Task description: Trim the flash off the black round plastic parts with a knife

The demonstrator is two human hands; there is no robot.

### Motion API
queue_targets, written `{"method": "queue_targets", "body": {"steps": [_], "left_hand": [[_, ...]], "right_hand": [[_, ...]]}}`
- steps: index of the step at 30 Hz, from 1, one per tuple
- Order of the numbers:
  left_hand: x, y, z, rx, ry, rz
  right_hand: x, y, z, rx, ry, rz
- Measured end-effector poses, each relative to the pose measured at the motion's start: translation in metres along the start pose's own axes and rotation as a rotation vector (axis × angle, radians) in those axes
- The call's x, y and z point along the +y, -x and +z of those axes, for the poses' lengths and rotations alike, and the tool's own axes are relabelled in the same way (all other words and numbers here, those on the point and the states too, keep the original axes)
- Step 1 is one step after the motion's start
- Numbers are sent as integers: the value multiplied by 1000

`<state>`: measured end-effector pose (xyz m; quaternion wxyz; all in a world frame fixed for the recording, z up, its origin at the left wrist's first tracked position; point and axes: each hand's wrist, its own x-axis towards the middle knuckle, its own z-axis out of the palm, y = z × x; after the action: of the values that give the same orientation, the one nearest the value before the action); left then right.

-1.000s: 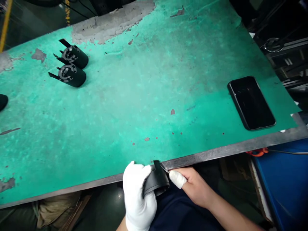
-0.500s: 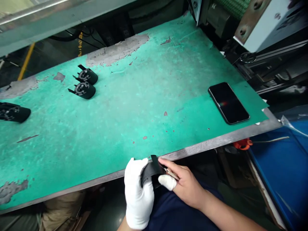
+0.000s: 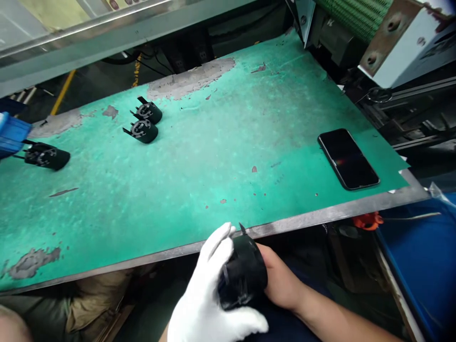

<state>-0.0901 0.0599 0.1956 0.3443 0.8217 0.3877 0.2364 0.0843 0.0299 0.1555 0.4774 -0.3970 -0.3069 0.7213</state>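
Note:
A black cylindrical plastic part (image 3: pixel 251 266) is held over my lap, just in front of the table edge, its openwork end turned towards me. My left hand (image 3: pixel 210 280), in a white glove, cups its left side, fingers over the top and thumb stretched out below. My bare right hand (image 3: pixel 280 275) grips the part from the right; its fingertips are hidden behind it. A thin dark point (image 3: pixel 242 229) sticks up past the part; whether it is a prong or a tool tip I cannot tell.
On the worn green table (image 3: pixel 199 175) stand two similar pronged black parts (image 3: pixel 145 131) close together, with another black part (image 3: pixel 50 156) farther left. A phone (image 3: pixel 348 159) lies at the right. Blue containers (image 3: pixel 420 247) stand at right and far left. A person's limb shows bottom left.
The black part has been turned so its openwork end faces me. My left hand has spread wider around it. The light-brown handled tool seen in my right hand is now out of sight. The view has shifted left.

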Motion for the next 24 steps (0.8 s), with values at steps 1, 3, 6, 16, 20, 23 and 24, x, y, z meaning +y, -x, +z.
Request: {"method": "queue_targets", "body": {"steps": [1, 3, 6, 16, 20, 23, 24], "left_hand": [[1, -3, 1, -13, -19, -12], [1, -6, 5, 41, -96, -22], [-4, -5, 10, 214, -279, -45], [-17, -10, 34, 346, -557, -48], [-22, -12, 38, 375, -521, -9], [-26, -13, 39, 403, -528, 27], [-27, -13, 39, 408, -525, 34]], "right_hand": [[2, -1, 3, 17, 27, -1], [8, -1, 3, 59, 84, 14], [17, 7, -8, 114, 114, 117], [17, 8, -35, 64, 258, 156], [8, 0, -32, 24, 271, 120], [5, -2, -34, 32, 304, 114], [4, -2, -35, 33, 307, 115]]}}
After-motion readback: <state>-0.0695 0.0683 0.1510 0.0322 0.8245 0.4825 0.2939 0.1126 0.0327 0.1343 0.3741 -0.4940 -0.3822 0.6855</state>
